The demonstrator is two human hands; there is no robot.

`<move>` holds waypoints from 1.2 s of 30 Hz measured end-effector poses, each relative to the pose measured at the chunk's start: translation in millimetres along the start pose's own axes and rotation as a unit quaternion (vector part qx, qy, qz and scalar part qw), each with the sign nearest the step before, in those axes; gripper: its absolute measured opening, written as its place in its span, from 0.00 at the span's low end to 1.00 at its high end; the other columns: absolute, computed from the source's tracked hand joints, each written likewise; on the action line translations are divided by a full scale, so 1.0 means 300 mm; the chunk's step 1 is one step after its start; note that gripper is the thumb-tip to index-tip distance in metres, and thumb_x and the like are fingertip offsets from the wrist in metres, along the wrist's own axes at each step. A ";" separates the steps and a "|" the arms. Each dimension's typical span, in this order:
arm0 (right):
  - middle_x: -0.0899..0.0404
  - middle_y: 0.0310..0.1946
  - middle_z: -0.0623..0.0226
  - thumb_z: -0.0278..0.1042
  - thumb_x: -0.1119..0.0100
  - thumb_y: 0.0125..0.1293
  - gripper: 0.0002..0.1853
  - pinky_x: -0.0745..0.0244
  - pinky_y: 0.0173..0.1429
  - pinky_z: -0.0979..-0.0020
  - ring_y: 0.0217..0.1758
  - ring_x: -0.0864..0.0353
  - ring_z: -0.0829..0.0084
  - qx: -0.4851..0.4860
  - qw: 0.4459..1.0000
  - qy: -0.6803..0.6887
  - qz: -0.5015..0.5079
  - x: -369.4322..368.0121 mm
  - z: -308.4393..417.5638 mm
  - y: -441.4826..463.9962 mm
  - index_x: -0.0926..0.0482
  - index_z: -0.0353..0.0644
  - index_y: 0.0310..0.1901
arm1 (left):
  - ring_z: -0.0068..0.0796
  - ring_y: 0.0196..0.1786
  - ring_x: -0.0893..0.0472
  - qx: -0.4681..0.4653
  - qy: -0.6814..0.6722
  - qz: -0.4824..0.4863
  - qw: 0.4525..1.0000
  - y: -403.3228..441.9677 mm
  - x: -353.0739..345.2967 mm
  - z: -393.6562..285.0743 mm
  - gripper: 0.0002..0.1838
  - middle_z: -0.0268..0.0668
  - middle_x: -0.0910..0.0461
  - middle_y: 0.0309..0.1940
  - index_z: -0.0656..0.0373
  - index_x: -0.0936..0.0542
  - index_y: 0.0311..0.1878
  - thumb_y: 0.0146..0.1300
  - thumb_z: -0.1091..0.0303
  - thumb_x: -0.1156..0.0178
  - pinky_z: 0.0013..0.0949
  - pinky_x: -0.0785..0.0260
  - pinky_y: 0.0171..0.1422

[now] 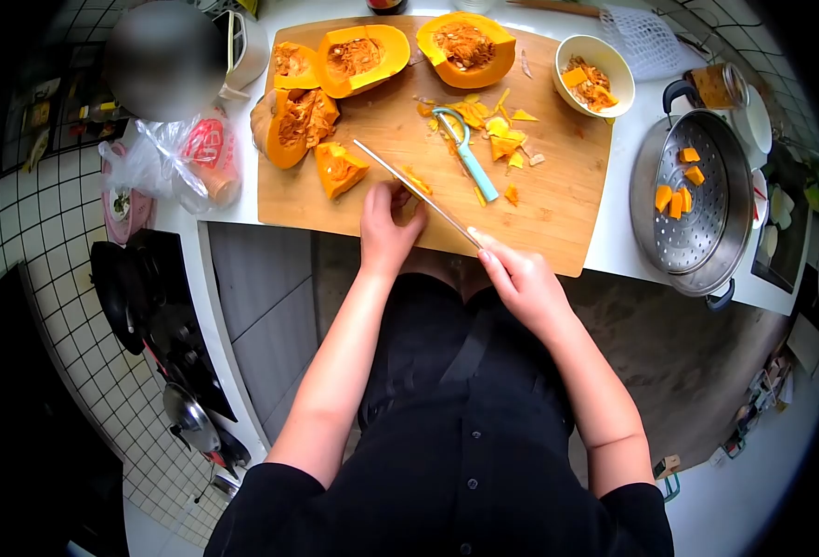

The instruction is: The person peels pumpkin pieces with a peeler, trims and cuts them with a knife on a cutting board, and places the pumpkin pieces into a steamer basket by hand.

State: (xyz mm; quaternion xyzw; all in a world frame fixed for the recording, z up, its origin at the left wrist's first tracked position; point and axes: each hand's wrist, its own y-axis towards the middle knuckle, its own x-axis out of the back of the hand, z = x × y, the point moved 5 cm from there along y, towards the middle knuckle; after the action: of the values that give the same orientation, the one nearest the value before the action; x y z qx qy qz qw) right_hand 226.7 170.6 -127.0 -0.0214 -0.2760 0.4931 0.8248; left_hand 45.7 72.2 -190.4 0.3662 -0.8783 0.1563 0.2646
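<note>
My right hand [519, 280] grips a kitchen knife [416, 191], whose blade slants up and left over the front of the wooden cutting board [567, 218]. Close to the blade's near side, my left hand [391, 227] has its fingers curled at the board edge; what they hold, if anything, is hidden. Just past the blade lies a small strip of pumpkin [416, 179]. A cut pumpkin wedge [339, 170] rests left of the blade tip. Beyond it are a larger pumpkin chunk [284, 130] and seeded pumpkin pieces [382, 54]. Right of the blade lies a light blue peeler [473, 167] among peelings [502, 137].
Another seeded pumpkin piece [498, 65] sits at the board's back. A bowl [625, 84] with seeds and scraps stands at its right corner. Further right, a metal steamer pot [646, 176] contains several orange cubes [677, 201]. Plastic bags [173, 158] lie left of the board.
</note>
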 end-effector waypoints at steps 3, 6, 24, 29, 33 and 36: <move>0.17 0.38 0.53 0.40 0.46 0.69 0.16 0.23 0.40 0.59 0.35 0.18 0.53 0.016 0.999 -0.038 -0.011 0.007 0.021 -0.008 0.23 0.46 0.55 | 0.33 0.41 0.19 -0.002 0.019 0.008 1.000 0.002 0.004 0.001 0.19 0.41 0.25 0.38 0.65 0.27 0.43 0.49 0.74 0.32 0.31 0.25 0.48; 0.19 0.26 0.53 0.41 0.45 0.68 0.17 0.23 0.33 0.58 0.27 0.19 0.54 0.045 0.996 -0.064 -0.038 -0.018 0.002 -0.017 0.23 0.48 0.56 | 0.32 0.40 0.19 0.001 -0.005 0.003 1.000 0.006 -0.001 0.015 0.22 0.40 0.25 0.39 0.64 0.27 0.46 0.47 0.74 0.30 0.31 0.25 0.47; 0.19 0.30 0.49 0.40 0.50 0.71 0.18 0.24 0.40 0.58 0.34 0.18 0.51 -0.043 0.996 0.080 -0.009 -0.037 -0.025 0.002 0.25 0.45 0.59 | 0.29 0.36 0.20 -0.037 0.045 0.013 0.998 0.021 -0.008 0.021 0.21 0.39 0.24 0.34 0.64 0.26 0.43 0.46 0.73 0.30 0.30 0.25 0.45; 0.19 0.34 0.47 0.39 0.51 0.71 0.18 0.23 0.43 0.61 0.37 0.19 0.50 -0.099 0.985 0.136 0.039 0.005 -0.035 -0.010 0.25 0.43 0.59 | 0.29 0.36 0.20 -0.053 0.048 0.002 0.997 0.021 -0.011 0.032 0.21 0.39 0.24 0.33 0.64 0.26 0.43 0.46 0.73 0.29 0.30 0.24 0.45; 0.20 0.34 0.45 0.40 0.52 0.72 0.19 0.24 0.43 0.63 0.36 0.18 0.50 -0.118 0.983 0.129 0.062 -0.019 -0.062 0.029 0.25 0.41 0.59 | 0.29 0.35 0.20 -0.060 0.049 0.013 0.997 0.027 -0.008 0.029 0.21 0.39 0.24 0.33 0.64 0.27 0.43 0.46 0.74 0.29 0.30 0.25 0.45; 0.20 0.36 0.44 0.40 0.53 0.72 0.19 0.25 0.45 0.62 0.38 0.18 0.50 -0.135 0.980 0.131 0.068 -0.020 -0.047 0.037 0.25 0.41 0.59 | 0.29 0.35 0.20 -0.061 0.057 0.013 0.996 0.027 -0.010 0.033 0.21 0.38 0.24 0.33 0.65 0.27 0.43 0.46 0.74 0.29 0.30 0.25 0.44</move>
State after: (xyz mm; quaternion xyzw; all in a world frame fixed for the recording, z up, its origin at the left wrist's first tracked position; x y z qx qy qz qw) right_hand 222.3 174.5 -145.0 -0.2161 -0.2271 0.4994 0.8077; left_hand 38.1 74.9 -200.8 0.3288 -0.8743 0.1264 0.3340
